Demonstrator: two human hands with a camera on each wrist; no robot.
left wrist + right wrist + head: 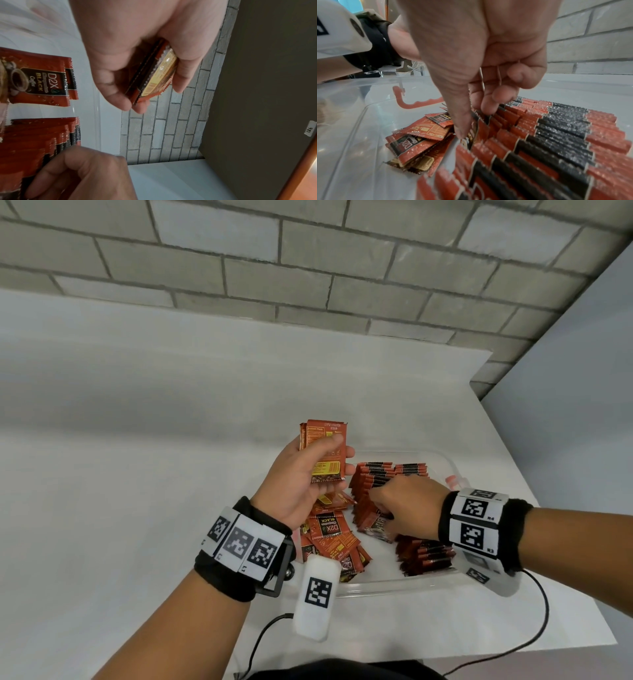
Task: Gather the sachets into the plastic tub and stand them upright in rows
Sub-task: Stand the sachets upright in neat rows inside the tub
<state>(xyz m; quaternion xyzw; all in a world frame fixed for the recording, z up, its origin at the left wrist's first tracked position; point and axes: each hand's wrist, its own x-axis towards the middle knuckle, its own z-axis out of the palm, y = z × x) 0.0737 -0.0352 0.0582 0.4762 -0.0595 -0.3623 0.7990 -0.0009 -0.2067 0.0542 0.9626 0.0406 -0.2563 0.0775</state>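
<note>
My left hand (301, 477) is curled round a small stack of flat red-and-black foil coffee sachets (325, 451), thumb across the printed face and fingers behind, held upright above the near-left part of the clear plastic tub (442, 460). My right hand (407, 498) is down inside the tub with its fingertips (488, 109) bent into the top edges of the standing rows of sachets (556, 128); whether they pinch one sachet or merely part the row I cannot tell.

These packets look light, thin and glossy, so I judge a stack will fan and slide unless squeezed flat across its broad faces — taking them by the crimped, serrated end seams should give better purchase than the slick middle. They bend easily, and a standing row will likely lean or topple without something beside it.

Further out, a loose heap of the same sachets (334, 539) lies flat in the left half of the tub, while the upright rows fill the right and far side. The tub sits on a white table (137, 440) before a grey brick wall (274, 268).
</note>
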